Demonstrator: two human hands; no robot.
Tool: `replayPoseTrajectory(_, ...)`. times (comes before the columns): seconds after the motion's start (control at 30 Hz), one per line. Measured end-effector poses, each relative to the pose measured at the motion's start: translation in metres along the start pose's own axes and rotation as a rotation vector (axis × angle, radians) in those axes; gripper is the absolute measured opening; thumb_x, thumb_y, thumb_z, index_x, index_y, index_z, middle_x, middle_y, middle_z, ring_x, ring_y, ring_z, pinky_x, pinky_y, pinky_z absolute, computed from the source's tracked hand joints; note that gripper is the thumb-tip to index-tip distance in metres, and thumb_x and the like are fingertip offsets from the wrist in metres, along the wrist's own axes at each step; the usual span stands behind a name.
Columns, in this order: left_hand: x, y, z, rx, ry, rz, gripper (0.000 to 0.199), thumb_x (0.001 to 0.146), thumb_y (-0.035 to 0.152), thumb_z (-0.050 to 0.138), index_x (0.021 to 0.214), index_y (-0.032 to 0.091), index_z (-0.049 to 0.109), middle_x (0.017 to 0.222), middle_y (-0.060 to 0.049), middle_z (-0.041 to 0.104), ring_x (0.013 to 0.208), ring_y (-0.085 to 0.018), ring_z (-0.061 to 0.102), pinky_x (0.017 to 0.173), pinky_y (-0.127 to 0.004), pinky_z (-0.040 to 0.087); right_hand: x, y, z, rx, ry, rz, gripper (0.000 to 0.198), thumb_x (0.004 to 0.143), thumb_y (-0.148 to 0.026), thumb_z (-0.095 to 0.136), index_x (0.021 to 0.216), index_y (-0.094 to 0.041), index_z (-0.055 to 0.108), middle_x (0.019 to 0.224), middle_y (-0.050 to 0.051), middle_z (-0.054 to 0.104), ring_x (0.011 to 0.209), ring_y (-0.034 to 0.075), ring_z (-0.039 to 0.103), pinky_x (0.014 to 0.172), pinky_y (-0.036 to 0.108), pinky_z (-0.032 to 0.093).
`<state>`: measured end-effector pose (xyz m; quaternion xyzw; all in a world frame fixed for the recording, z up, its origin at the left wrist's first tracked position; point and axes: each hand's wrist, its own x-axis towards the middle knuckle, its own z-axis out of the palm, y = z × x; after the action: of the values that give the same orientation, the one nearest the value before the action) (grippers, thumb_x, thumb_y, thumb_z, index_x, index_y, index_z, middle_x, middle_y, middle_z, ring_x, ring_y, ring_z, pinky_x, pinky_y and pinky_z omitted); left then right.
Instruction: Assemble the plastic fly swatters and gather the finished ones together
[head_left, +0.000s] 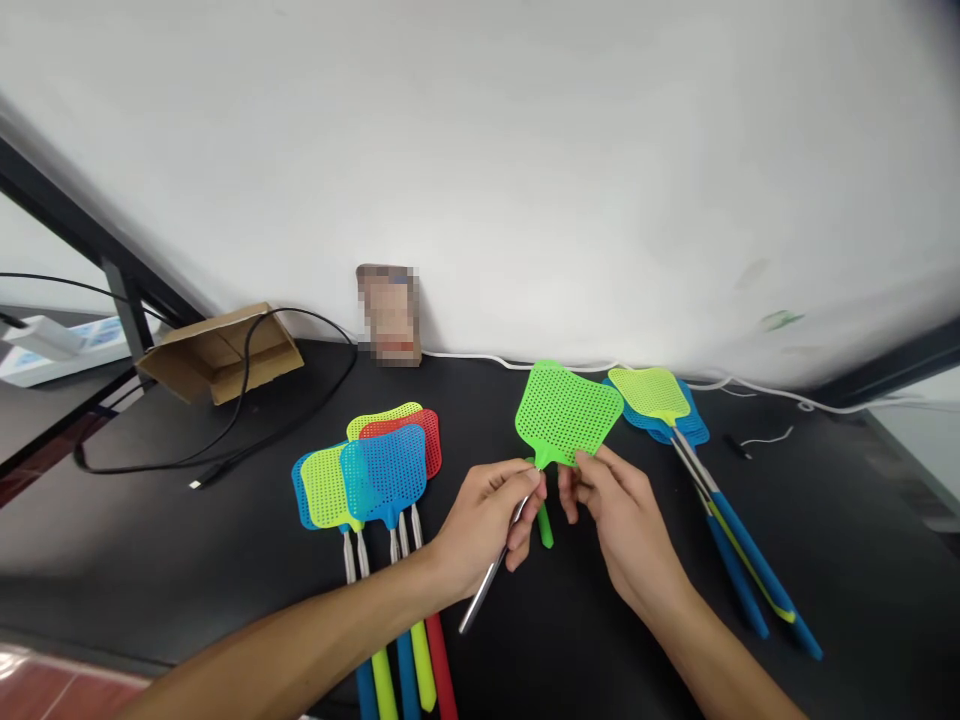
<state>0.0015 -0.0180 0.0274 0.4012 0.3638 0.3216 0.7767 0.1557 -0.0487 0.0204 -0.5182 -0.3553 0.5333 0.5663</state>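
A bright green fly swatter head is held up over the black table. My left hand grips its neck together with a bare metal rod that slants down toward me. With thumb and fingers, my right hand closes on the lower right edge of the head. Behind my fingers a green handle-like piece shows in part; what it joins is hidden. Left of my hands lie several fly swatters in blue, yellow-green and red, their handles partly under my left forearm.
On the right, several more swatters, yellow-green and blue, lie in a pile. An open cardboard box, a black cable and a blurred-out upright object are at the back left. A white cable runs along the wall.
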Motion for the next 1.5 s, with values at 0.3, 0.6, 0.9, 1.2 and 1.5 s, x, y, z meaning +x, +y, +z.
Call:
replayPoseTrajectory(0.3, 0.000, 0.007, -0.006, -0.325, -0.303, -0.201, 0.021, 0.096, 0.029, 0.059, 0.081, 0.014, 0.061, 0.063, 0.005, 0.044, 0.038, -0.003, 0.028, 0.031, -0.015, 0.027, 0.003, -0.001, 0.001, 0.478, -0.058, 0.211, 0.028, 0.090, -0.040, 0.076, 0.076, -0.021, 0.060, 0.073, -0.001, 0.056, 0.070, 0.015, 0.051, 0.064, 0.029, 0.044)
replayPoseTrajectory(0.6, 0.002, 0.013, -0.015, -0.499, -0.505, -0.359, 0.020, 0.095, 0.027, 0.060, 0.081, 0.013, 0.061, 0.060, 0.007, 0.042, 0.036, -0.003, 0.021, 0.029, -0.014, 0.028, -0.007, -0.009, 0.011, 0.571, -0.017, 0.194, 0.024, 0.086, -0.039, 0.080, 0.081, -0.026, 0.061, 0.072, -0.002, 0.057, 0.070, 0.015, 0.052, 0.067, 0.029, 0.048)
replayPoseTrajectory(0.9, 0.000, 0.012, -0.017, -0.559, -0.661, -0.425, 0.018, 0.094, 0.026, 0.063, 0.081, 0.014, 0.061, 0.058, 0.006, 0.045, 0.035, -0.004, 0.024, 0.030, -0.015, 0.037, -0.011, -0.018, 0.014, 0.539, -0.111, 0.097, 0.031, 0.092, -0.042, 0.073, 0.074, -0.023, 0.056, 0.069, -0.002, 0.047, 0.067, 0.014, 0.046, 0.063, 0.028, 0.046)
replayPoseTrajectory(1.2, -0.005, 0.012, -0.016, -0.491, -0.717, -0.352, 0.018, 0.093, 0.027, 0.063, 0.085, 0.010, 0.065, 0.057, 0.006, 0.045, 0.034, -0.003, 0.027, 0.031, -0.017, 0.041, -0.012, -0.018, 0.010, 0.488, -0.224, -0.003, 0.022, 0.092, -0.036, 0.072, 0.080, -0.024, 0.058, 0.069, -0.003, 0.040, 0.064, 0.013, 0.040, 0.061, 0.028, 0.043)
replayPoseTrajectory(1.5, 0.002, 0.018, -0.011, -0.141, -0.241, -0.046, 0.025, 0.098, 0.038, 0.061, 0.090, 0.015, 0.066, 0.060, 0.007, 0.046, 0.036, -0.002, 0.027, 0.033, -0.017, 0.038, -0.011, -0.001, -0.004, -0.055, 0.025, 0.009, 0.039, 0.097, -0.052, 0.062, 0.123, -0.023, 0.067, 0.094, 0.007, 0.066, 0.074, 0.019, 0.056, 0.060, 0.032, 0.047)
